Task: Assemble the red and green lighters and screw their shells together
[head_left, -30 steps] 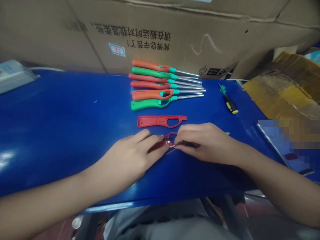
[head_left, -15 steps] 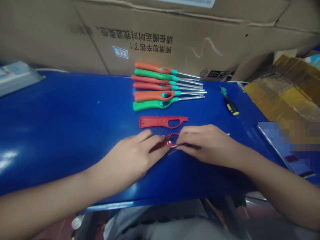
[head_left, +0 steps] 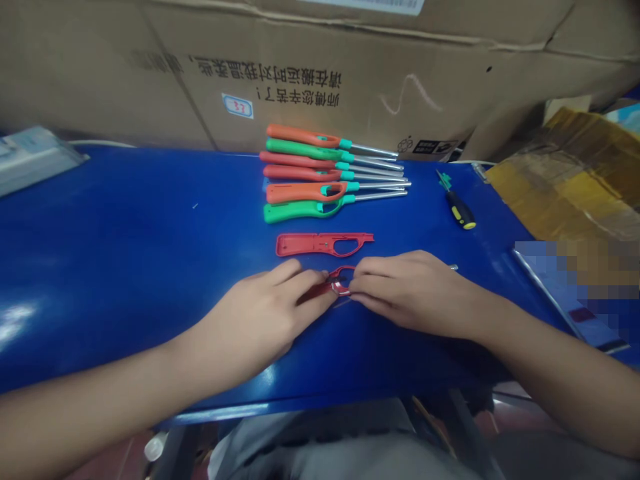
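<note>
Between my hands is a red lighter half-shell [head_left: 343, 289], its trigger loop showing and small dark and white parts inside it. My left hand [head_left: 273, 307] is closed on its handle end, fingertips at the edge of the loop. At the loop's other side, my right hand [head_left: 410, 288] pinches the front end, and its fingers cover most of what lies there. A metal tube tip [head_left: 453, 267] peeks out beyond the right hand. Just behind lies a matching red half-shell [head_left: 325, 245], open side up, touched by neither hand.
Several assembled long-nosed lighters [head_left: 310, 193] in orange, green and red lie in a row further back. A black and yellow screwdriver [head_left: 461, 211] rests to their right. A large cardboard box [head_left: 300, 60] stands along the back of the blue table [head_left: 125, 267]; taped cardboard [head_left: 565, 180] sits at right.
The right fingers have closed in slightly around the front end of the half-shell, and a dark piece seen under them is now hidden. My left hand keeps its hold.
</note>
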The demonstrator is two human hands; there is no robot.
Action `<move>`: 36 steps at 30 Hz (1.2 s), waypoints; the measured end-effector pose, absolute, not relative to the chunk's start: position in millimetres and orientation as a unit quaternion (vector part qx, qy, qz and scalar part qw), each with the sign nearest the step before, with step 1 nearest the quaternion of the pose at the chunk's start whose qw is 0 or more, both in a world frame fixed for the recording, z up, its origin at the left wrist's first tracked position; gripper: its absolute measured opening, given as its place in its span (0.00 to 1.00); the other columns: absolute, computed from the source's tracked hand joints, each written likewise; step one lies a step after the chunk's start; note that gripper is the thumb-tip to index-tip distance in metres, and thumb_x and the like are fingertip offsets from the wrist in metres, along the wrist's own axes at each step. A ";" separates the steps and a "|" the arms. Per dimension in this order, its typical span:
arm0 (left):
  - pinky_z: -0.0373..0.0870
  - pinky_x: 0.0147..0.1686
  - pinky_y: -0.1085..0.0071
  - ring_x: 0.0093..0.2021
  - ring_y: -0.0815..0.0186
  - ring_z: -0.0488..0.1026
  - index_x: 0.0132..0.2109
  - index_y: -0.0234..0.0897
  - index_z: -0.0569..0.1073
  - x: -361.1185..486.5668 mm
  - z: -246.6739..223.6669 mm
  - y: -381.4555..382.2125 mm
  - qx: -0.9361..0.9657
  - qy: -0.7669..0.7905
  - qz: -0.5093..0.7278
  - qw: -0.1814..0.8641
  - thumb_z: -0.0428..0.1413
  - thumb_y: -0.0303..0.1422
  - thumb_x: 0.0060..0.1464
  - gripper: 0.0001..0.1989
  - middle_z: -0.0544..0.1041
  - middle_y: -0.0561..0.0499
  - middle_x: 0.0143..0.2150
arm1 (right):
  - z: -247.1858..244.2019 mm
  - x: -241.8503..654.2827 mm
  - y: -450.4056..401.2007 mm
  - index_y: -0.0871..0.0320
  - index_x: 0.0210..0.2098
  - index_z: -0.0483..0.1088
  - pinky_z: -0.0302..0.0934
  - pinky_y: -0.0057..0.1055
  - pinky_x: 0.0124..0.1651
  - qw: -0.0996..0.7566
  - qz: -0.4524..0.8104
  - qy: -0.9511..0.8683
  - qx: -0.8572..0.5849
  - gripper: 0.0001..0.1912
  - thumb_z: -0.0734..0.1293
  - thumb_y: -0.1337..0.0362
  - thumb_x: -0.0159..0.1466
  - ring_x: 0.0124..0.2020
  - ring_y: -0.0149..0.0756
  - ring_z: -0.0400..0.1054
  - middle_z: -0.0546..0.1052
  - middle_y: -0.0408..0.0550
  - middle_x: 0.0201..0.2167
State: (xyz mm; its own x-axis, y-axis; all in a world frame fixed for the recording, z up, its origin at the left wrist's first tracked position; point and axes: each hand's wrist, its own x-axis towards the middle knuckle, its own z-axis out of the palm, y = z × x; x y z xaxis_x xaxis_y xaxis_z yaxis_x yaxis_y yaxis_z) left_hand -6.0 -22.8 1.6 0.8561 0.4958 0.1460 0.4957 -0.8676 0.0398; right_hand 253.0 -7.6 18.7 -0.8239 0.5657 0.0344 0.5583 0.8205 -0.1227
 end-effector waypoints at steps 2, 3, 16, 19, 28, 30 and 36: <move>0.79 0.41 0.58 0.49 0.52 0.71 0.60 0.35 0.72 -6.7 1.1 -23.1 0.964 0.256 0.074 0.000 0.51 0.23 0.63 0.20 0.75 0.42 0.55 | 17.1 254.1 -7.3 0.57 0.40 0.74 0.55 0.30 0.33 0.050 0.075 -0.947 -0.309 0.11 0.60 0.63 0.73 0.34 0.32 0.71 0.78 0.45 0.38; 0.79 0.41 0.58 0.49 0.52 0.71 0.60 0.35 0.72 -7.0 0.8 -23.2 0.964 0.256 0.074 -0.001 0.51 0.23 0.63 0.20 0.75 0.42 0.55 | 16.2 254.6 -7.1 0.57 0.40 0.74 0.55 0.30 0.33 0.055 0.083 -0.945 -0.312 0.11 0.61 0.62 0.73 0.35 0.32 0.71 0.78 0.45 0.38; 0.79 0.43 0.61 0.49 0.54 0.71 0.64 0.36 0.70 -6.4 -2.5 -23.6 0.961 0.261 0.084 -0.035 0.50 0.24 0.65 0.22 0.76 0.44 0.58 | 14.3 254.5 -4.0 0.58 0.39 0.74 0.62 0.28 0.38 0.117 0.160 -0.928 -0.315 0.10 0.62 0.63 0.72 0.37 0.31 0.73 0.78 0.44 0.38; 0.79 0.44 0.62 0.49 0.55 0.72 0.65 0.36 0.70 -7.8 -5.6 -23.3 0.962 0.252 0.098 -0.046 0.51 0.23 0.64 0.23 0.74 0.46 0.62 | 14.9 255.2 -1.7 0.59 0.39 0.75 0.63 0.27 0.40 0.136 0.190 -0.923 -0.306 0.09 0.63 0.65 0.71 0.38 0.31 0.73 0.78 0.46 0.38; 0.79 0.47 0.62 0.48 0.56 0.75 0.64 0.35 0.71 -8.4 -16.0 -21.9 0.964 0.238 0.099 -0.071 0.53 0.23 0.62 0.24 0.76 0.47 0.62 | 16.0 255.0 1.0 0.57 0.38 0.76 0.66 0.27 0.40 0.214 0.203 -0.911 -0.287 0.09 0.64 0.65 0.71 0.37 0.31 0.74 0.79 0.46 0.37; 0.79 0.46 0.62 0.48 0.55 0.75 0.64 0.35 0.72 -7.9 -14.4 -21.8 0.964 0.241 0.088 -0.074 0.54 0.23 0.62 0.24 0.76 0.47 0.62 | 18.2 263.7 11.5 0.56 0.38 0.76 0.67 0.28 0.42 0.271 0.164 -0.893 -0.320 0.09 0.64 0.65 0.70 0.38 0.31 0.74 0.79 0.46 0.37; 0.80 0.46 0.63 0.47 0.57 0.75 0.63 0.37 0.73 -10.0 -11.0 -18.3 0.963 0.245 0.103 -0.046 0.51 0.23 0.64 0.22 0.76 0.51 0.62 | 15.5 337.6 72.1 0.59 0.49 0.76 0.66 0.44 0.57 0.275 -0.066 -0.729 -0.624 0.15 0.63 0.63 0.67 0.51 0.48 0.72 0.78 0.57 0.47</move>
